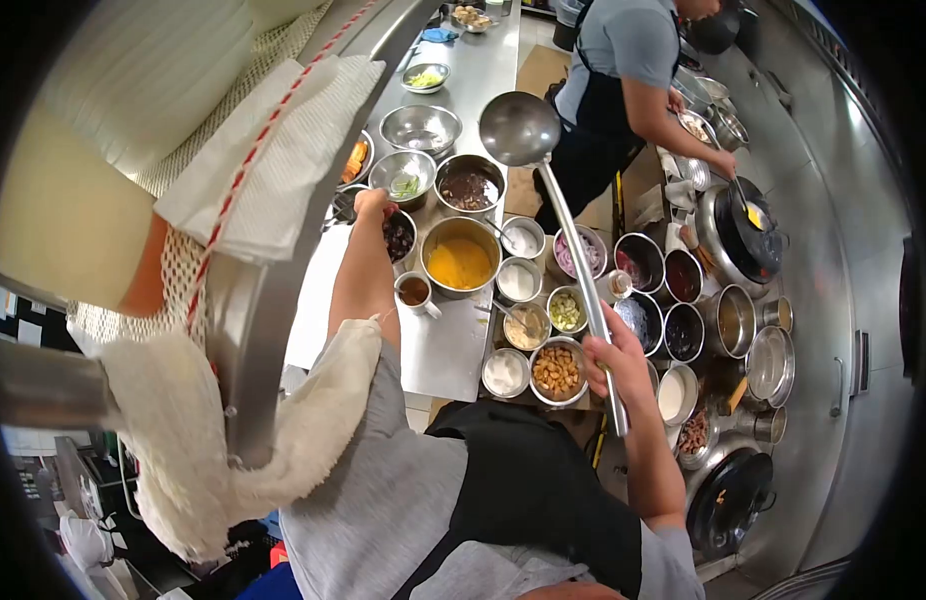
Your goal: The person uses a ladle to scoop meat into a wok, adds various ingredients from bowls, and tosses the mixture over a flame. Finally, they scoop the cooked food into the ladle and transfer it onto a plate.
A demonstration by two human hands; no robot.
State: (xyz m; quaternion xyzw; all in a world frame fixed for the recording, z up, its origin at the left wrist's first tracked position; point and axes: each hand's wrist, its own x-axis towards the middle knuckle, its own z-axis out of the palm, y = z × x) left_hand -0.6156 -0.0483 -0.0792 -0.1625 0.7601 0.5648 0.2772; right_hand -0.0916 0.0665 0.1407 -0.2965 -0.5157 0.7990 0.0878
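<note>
The right hand [611, 358] has its fingers wrapped around the handle of a long ladle [520, 128], whose cup hangs above the pots on the desk [443, 350]. The left hand [374, 204] rests at a bowl of dark food [399, 238]; I cannot tell how its fingers are set.

The ladle [520, 128] is plain shiny silver, like the table [483, 60]. The pot [460, 262] at the middle holds bright orange-yellow, the far bowl [470, 188] dark brown, the near bowl [557, 372] golden-brown cubes, and the right bowl [579, 252] what looks like purple and white shreds. On the left the cloth [273, 160] is white with a thin red stripe; the near shirt [383, 500] is grey under a black apron [533, 490].
</note>
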